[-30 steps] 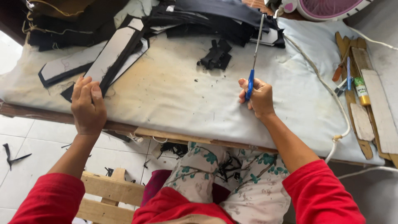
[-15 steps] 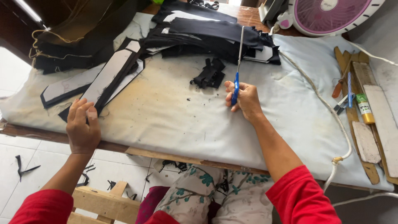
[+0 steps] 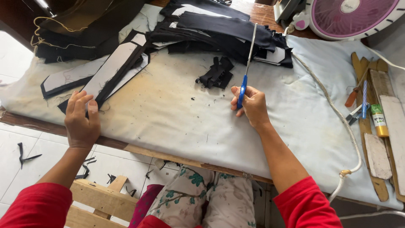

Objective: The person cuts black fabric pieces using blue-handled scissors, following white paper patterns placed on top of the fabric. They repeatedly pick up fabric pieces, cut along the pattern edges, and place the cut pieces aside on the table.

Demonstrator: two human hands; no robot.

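Note:
My right hand [image 3: 252,105] grips blue-handled scissors [image 3: 247,67] with the closed blades pointing away, toward a pile of black fabric strips [image 3: 228,31]. A small heap of black scraps [image 3: 217,74] lies just left of the blades. My left hand [image 3: 81,120] rests flat near the table's front edge, its fingertips touching the end of long black-and-white fabric pieces [image 3: 112,69]. Both hands are over a stained white padded table cover [image 3: 168,114].
A pink fan [image 3: 352,17] stands at the back right. A white cord [image 3: 337,114] runs across the cover. Wooden strips, a small bottle [image 3: 379,120] and pens lie at the right edge. Dark cloth [image 3: 80,25] is heaped at the back left. A wooden frame [image 3: 99,198] sits below.
My right hand has moved forward and left with the scissors toward the scrap heap. My left hand has shifted slightly along the long fabric piece.

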